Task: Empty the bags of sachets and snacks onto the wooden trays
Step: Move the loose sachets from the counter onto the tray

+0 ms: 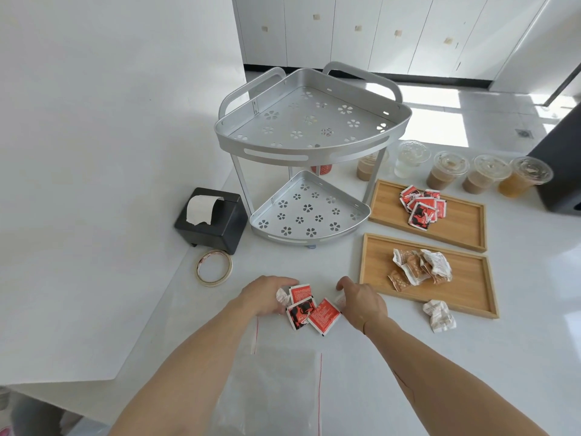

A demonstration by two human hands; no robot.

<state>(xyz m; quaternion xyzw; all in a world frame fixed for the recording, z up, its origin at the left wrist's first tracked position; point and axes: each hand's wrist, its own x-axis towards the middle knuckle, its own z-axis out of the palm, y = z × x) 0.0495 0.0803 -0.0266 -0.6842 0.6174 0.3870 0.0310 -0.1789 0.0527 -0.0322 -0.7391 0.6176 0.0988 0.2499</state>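
Three glossy red-and-black sachets [309, 309], perhaps creased

Sachets [311, 309] left of trays [377, 297] (counter).

A white wall [94, 121] fills the left side, meeting the white counter [518, 357] along a slanting edge. Far beyond the counter stands a row of white cabinets [361, 29] with small tan handles, a dark strip at their base. The pale tiled floor [503, 111] below them carries bright patches of sunlight [430, 121]. A small floor drain [523, 133] sits to the right.
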